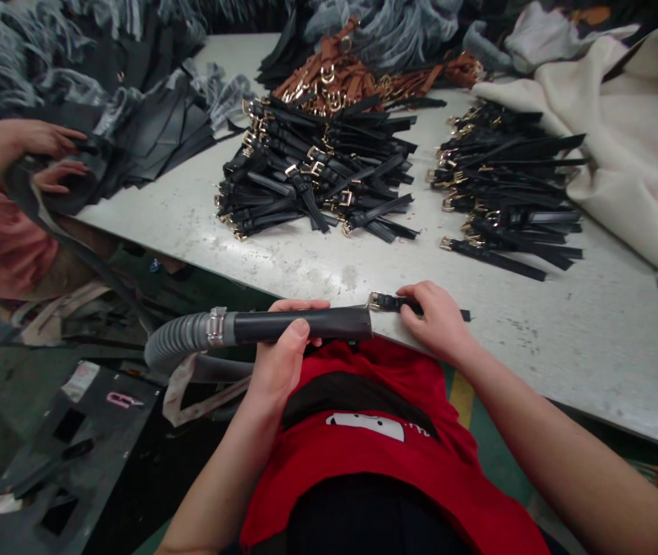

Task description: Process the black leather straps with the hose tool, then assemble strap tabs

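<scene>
My left hand (pixel 283 351) is wrapped round the black nozzle (pixel 334 324) of a hose, thumb on top. A metal clamp joins this nozzle to a grey ribbed hose (pixel 175 343). At the table's front edge my right hand (pixel 433 317) grips a short black buckle strap (pixel 386 302). The strap's gold buckle lies close to the nozzle's open end, and its tail sticks out beyond my fingers. Farther back is a large pile of black buckle straps (pixel 317 169). Another pile of black straps (pixel 507 185) lies to its right, one strap at its near side.
Brown buckle straps (pixel 332 73) are heaped behind the black ones. Cream material (pixel 623 116) drapes over the table's right side. At the left, a co-worker's hands (pixel 54 154) are on dark flat pieces (pixel 160 131). A low dark surface (pixel 102 447) with small items stands at lower left.
</scene>
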Motion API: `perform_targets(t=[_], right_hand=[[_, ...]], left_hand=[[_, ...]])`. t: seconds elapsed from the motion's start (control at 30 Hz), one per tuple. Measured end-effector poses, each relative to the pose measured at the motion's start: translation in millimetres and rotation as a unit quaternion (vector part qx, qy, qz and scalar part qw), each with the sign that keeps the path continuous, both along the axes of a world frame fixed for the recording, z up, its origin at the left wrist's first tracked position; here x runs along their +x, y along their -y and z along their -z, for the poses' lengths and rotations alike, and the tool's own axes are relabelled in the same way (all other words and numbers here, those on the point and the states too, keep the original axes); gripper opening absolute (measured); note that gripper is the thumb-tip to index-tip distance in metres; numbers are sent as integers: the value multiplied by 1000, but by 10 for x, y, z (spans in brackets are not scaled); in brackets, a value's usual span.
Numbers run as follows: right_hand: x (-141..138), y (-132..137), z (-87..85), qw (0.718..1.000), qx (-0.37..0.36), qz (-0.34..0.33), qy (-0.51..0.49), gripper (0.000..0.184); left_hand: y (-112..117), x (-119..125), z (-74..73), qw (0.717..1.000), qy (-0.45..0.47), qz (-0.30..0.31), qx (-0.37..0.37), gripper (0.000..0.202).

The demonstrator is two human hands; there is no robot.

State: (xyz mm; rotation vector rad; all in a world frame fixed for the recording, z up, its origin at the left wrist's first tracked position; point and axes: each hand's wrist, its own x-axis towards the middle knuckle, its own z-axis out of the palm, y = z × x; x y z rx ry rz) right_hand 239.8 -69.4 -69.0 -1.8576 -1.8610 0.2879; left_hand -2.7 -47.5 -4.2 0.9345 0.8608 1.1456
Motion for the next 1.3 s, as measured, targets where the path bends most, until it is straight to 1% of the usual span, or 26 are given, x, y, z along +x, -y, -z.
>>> perform_targets(t=[0.07,0.13,0.33,0.47,0.53,0.63,0.73,0.8,0.87,0.93,1.03,1.1,1.17,1.23,1.3], right_hand=[[19,8,3,999,-3,-33,-1,28],[36,16,9,999,-4,-46,-1,27],[16,22,18,999,28,-17,-3,17],[33,48,3,999,40,-30,-18,21],[70,71,-4,998,33,-52,-20,25],[130,100,2,998,13,-63,-16,25],[162,107,25,999,10,-30,-21,24],[165,102,41,999,15,-3,-29,25],[161,95,51,999,18,12,-40,31],[158,88,56,999,17,14,-47,35],[161,87,58,999,21,10,-47,38],[165,91,57,999,26,13,-46,39],[167,94,57,998,27,16,-47,38],[167,94,58,998,25,18,-48,36],[167,91,66,998,24,16,-49,35]], left_hand=[[-1,-1,2,1000,0,-1,1,26],[0,1,5,1000,-2,-1,-1,26],[20,-3,4,1000,5,7,-5,27],[18,16,-35,1000,3,5,-5,26],[1,102,-41,1000,-1,7,-4,27],[-45,366,2,1000,-15,23,8,29],[-104,646,62,996,-44,63,41,28],[-146,735,74,992,-63,90,59,28],[-181,741,57,990,-77,103,58,27],[-196,724,31,990,-83,99,50,26],[-169,756,18,991,-86,88,58,25],[-145,792,21,990,-84,98,62,26],[-140,789,15,990,-79,105,50,26],[-152,751,-5,992,-76,92,35,26],[-165,730,-19,995,-71,62,32,25]])
